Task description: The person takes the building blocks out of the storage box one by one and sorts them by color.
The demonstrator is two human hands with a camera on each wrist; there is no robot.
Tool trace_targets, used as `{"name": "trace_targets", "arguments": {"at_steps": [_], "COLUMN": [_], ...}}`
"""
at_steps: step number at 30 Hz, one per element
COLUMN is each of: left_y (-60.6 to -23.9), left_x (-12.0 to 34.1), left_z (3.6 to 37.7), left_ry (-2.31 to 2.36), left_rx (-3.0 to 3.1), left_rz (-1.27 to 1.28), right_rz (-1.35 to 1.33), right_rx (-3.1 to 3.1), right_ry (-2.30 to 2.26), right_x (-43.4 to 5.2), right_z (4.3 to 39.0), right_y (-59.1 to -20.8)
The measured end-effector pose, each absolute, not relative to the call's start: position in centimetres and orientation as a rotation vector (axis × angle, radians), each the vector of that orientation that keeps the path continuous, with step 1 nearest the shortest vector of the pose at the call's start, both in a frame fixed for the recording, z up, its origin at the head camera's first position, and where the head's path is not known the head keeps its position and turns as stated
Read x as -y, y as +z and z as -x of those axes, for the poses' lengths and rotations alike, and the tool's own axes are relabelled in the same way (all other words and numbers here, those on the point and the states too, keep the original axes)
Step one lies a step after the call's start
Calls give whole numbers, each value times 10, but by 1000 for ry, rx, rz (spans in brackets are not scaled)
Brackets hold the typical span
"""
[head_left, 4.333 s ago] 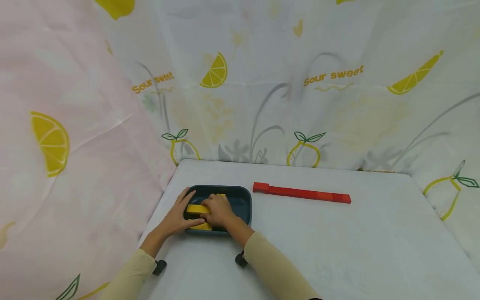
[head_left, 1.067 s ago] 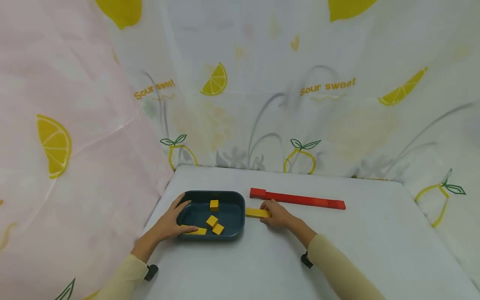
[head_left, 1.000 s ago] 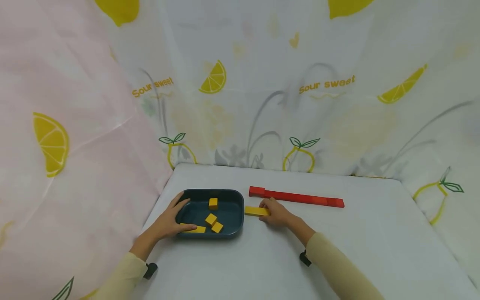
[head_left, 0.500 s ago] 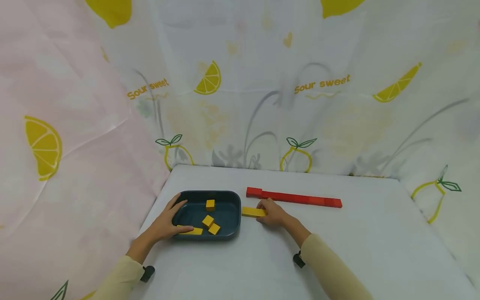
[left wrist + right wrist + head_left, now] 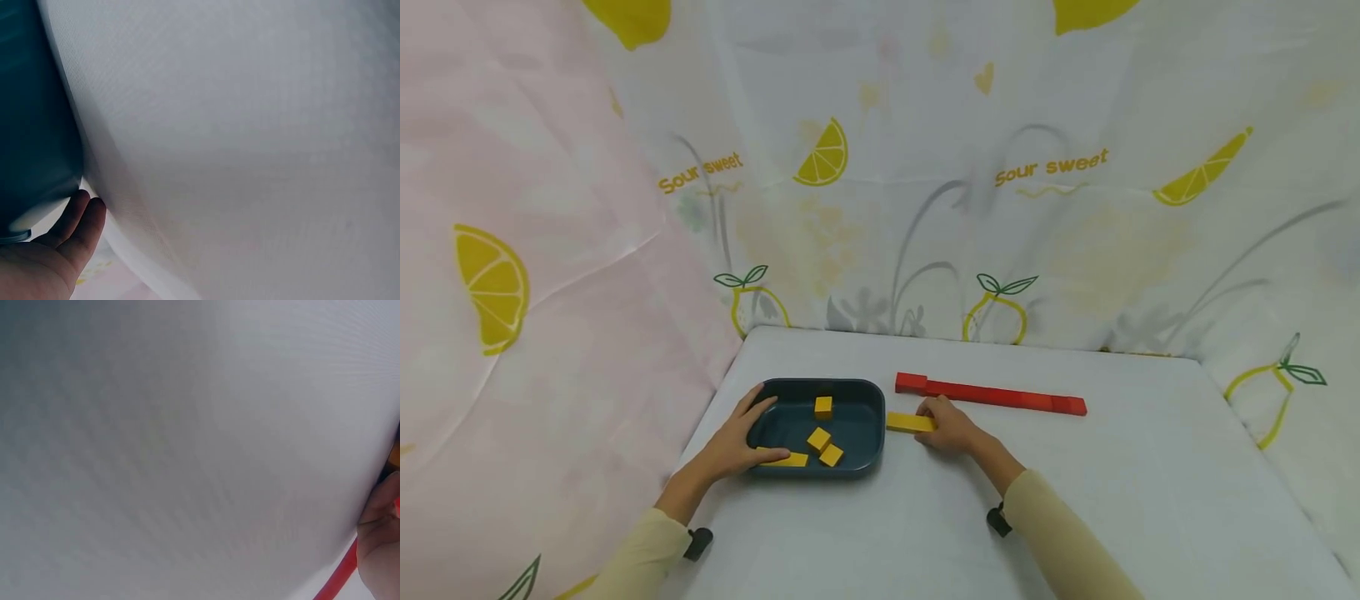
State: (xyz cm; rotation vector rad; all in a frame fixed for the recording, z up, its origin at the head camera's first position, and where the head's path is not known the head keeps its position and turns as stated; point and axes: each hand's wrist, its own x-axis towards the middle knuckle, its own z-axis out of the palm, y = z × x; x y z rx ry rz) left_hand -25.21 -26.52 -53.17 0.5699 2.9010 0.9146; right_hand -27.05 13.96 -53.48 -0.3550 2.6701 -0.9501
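A dark teal rectangular tray (image 5: 850, 472) sits on the table. My left hand (image 5: 727, 446) holds its left end, thumb over the front rim; in the left wrist view its fingers (image 5: 87, 225) lie against the outer wall. Inside are a few small yellow cubes (image 5: 823, 407) and a long yellow block (image 5: 793, 459), partly under my thumb. Just right of the tray, a long yellow block (image 5: 906, 422) lies on the table, and my right hand (image 5: 951, 427) pinches its right end. In the right wrist view, only part of that hand (image 5: 381, 544) shows.
Behind my right hand, a row of red blocks (image 5: 992, 395) stretches rightward, with a thicker block at its left end. A white cloth covers the table (image 5: 1075, 500). Lemon-print curtains (image 5: 880, 208) hang behind and at the left.
Over four seconds ago my right hand was inside the tray among yellow blocks. Now it is right of the tray, with a long yellow block on the table. In the last second little has changed.
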Motion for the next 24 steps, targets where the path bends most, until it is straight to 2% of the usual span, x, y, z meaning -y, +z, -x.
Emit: {"name": "trace_targets", "arguments": {"at_steps": [24], "left_y": [-529], "left_x": [265], "left_z": [253], "left_ry": [944], "left_rx": [-2873], "left_rz": [-565], "right_rz": [296], "right_rx": [-2650], "right_ry": [-1009], "right_x": [-141], "right_z": [272], "right_y": [-536]}}
